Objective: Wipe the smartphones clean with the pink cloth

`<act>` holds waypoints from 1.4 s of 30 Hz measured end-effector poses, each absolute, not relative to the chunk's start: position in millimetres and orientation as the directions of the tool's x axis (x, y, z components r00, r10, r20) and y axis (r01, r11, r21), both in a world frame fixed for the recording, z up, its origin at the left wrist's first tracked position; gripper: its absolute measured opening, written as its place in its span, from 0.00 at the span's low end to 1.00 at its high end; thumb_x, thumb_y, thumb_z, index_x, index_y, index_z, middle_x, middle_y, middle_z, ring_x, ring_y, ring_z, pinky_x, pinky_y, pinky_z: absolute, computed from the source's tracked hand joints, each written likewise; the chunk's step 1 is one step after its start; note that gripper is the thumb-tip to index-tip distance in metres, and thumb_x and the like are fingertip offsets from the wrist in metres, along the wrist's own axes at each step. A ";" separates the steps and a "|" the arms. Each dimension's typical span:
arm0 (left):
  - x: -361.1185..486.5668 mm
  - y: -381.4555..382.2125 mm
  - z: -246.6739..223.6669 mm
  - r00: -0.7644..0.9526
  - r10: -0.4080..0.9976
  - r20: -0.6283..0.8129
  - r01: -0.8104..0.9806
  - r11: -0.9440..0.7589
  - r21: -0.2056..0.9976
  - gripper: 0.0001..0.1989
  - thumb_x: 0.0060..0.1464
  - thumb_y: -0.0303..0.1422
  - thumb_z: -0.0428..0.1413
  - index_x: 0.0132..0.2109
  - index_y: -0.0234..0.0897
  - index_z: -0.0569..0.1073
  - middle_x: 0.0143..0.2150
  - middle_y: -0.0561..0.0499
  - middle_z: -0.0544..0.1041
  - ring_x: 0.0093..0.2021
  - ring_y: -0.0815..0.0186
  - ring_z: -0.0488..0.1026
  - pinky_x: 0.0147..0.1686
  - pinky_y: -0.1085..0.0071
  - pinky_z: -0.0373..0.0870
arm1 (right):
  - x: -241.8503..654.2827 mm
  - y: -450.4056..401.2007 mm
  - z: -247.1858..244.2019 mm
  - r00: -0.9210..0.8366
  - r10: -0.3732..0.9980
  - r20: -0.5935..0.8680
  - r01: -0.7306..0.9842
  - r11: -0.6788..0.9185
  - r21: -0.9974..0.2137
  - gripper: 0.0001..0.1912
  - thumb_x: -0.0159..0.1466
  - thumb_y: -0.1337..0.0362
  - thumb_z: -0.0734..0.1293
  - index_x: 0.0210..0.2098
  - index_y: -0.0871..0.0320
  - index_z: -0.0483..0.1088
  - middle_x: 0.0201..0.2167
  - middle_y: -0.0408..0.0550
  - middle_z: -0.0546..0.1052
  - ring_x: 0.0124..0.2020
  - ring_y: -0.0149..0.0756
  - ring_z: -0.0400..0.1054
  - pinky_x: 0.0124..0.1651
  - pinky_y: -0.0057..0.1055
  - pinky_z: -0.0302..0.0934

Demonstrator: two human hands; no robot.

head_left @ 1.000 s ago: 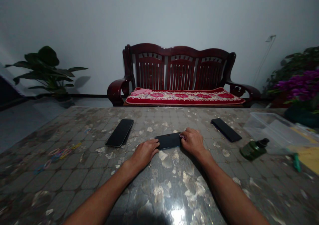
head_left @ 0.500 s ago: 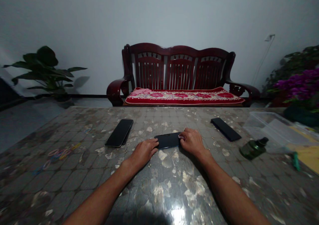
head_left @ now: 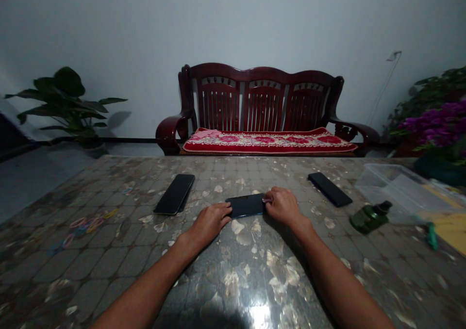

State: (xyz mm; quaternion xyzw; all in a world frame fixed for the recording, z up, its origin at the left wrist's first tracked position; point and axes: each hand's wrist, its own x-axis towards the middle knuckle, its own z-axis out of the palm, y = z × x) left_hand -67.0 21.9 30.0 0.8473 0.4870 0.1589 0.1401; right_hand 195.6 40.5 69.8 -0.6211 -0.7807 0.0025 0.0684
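A dark smartphone [head_left: 246, 206] lies flat on the patterned tabletop, its long side running left to right. My left hand [head_left: 213, 218] holds the phone's left end, with fingertips at its edge. At the other end, the closed fingers of my right hand [head_left: 283, 205] pinch a small pale pinkish thing [head_left: 267, 200] against the phone; its kind is too small to make out. The fingers partly hide both it and the phone's right edge. To the left lies a second smartphone [head_left: 175, 193], tilted on something dark beneath it. Another dark phone [head_left: 329, 189] rests to the right.
Right of my arm stand a dark green bottle [head_left: 370, 218] and a clear plastic box [head_left: 386, 186]. Several coloured rubber bands [head_left: 89, 224] lie on the left of the table [head_left: 120, 266]. A wooden bench [head_left: 264, 98] stands beyond it. Purple flowers [head_left: 437, 123] are at right.
My right hand has shifted slightly to the right along the phone with the small pinkish thing. My left hand and the phone stay where they were.
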 end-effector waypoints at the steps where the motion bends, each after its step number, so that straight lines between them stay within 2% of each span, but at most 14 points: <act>1: -66.6 21.7 30.4 0.476 0.870 0.128 0.783 -0.486 0.389 0.16 0.57 0.28 0.57 0.52 0.35 0.79 0.57 0.41 0.76 0.58 0.56 0.74 0.60 0.59 0.69 | 195.9 40.3 70.6 -0.228 0.969 0.097 0.968 0.237 -0.088 0.13 0.62 0.66 0.63 0.39 0.55 0.80 0.39 0.51 0.80 0.41 0.41 0.72 0.43 0.32 0.55; 8: -65.8 21.1 30.9 0.451 0.882 0.135 0.788 -0.464 0.403 0.16 0.57 0.28 0.58 0.52 0.37 0.80 0.57 0.42 0.77 0.57 0.56 0.75 0.59 0.59 0.69 | 185.2 33.5 75.6 -0.370 0.928 0.039 0.918 0.372 -0.139 0.12 0.57 0.69 0.66 0.37 0.53 0.80 0.39 0.49 0.81 0.41 0.40 0.73 0.42 0.30 0.56; 15: -65.6 21.2 33.5 0.458 0.882 0.111 0.792 -0.461 0.399 0.16 0.57 0.27 0.58 0.52 0.36 0.80 0.58 0.41 0.76 0.58 0.55 0.74 0.60 0.60 0.69 | 194.7 36.2 82.1 -0.262 0.965 0.000 0.963 0.261 -0.063 0.12 0.59 0.66 0.65 0.37 0.55 0.81 0.38 0.54 0.82 0.38 0.43 0.75 0.40 0.31 0.57; 19: -64.9 21.1 33.4 0.453 0.884 0.113 0.794 -0.458 0.400 0.15 0.57 0.27 0.59 0.51 0.36 0.80 0.57 0.41 0.76 0.58 0.54 0.75 0.60 0.59 0.69 | 187.3 30.7 84.4 -0.316 0.949 -0.015 0.947 0.315 -0.067 0.12 0.58 0.67 0.65 0.36 0.55 0.81 0.37 0.53 0.82 0.38 0.43 0.75 0.39 0.31 0.57; 24: -64.3 20.6 34.9 0.450 0.887 0.106 0.800 -0.453 0.393 0.16 0.57 0.27 0.59 0.52 0.34 0.79 0.58 0.39 0.76 0.58 0.54 0.74 0.60 0.59 0.69 | 176.3 24.4 82.3 -0.416 0.909 0.003 0.904 0.414 -0.107 0.11 0.59 0.66 0.65 0.35 0.54 0.80 0.38 0.51 0.82 0.38 0.41 0.74 0.41 0.31 0.57; 31: -65.9 22.3 33.8 0.475 0.872 0.122 0.789 -0.483 0.381 0.16 0.57 0.27 0.58 0.52 0.35 0.80 0.57 0.40 0.76 0.57 0.54 0.75 0.60 0.58 0.69 | 182.2 29.2 80.7 -0.354 0.935 0.013 0.933 0.354 -0.059 0.11 0.59 0.67 0.64 0.34 0.56 0.79 0.37 0.53 0.81 0.38 0.43 0.74 0.42 0.33 0.56; 38: -66.4 24.1 32.8 0.483 0.872 0.083 0.797 -0.477 0.371 0.16 0.57 0.28 0.59 0.53 0.34 0.79 0.58 0.40 0.76 0.58 0.54 0.74 0.60 0.59 0.68 | 161.1 20.1 72.8 -0.494 0.867 0.065 0.855 0.498 -0.145 0.09 0.61 0.66 0.64 0.36 0.56 0.77 0.37 0.51 0.79 0.42 0.41 0.70 0.43 0.33 0.53; 42: -66.6 24.0 32.8 0.477 0.875 0.087 0.793 -0.471 0.386 0.17 0.57 0.27 0.58 0.53 0.35 0.79 0.58 0.41 0.76 0.58 0.54 0.74 0.60 0.60 0.68 | 155.6 18.0 69.4 -0.506 0.855 0.109 0.842 0.518 -0.153 0.09 0.62 0.66 0.63 0.35 0.57 0.77 0.37 0.51 0.78 0.42 0.41 0.68 0.44 0.34 0.52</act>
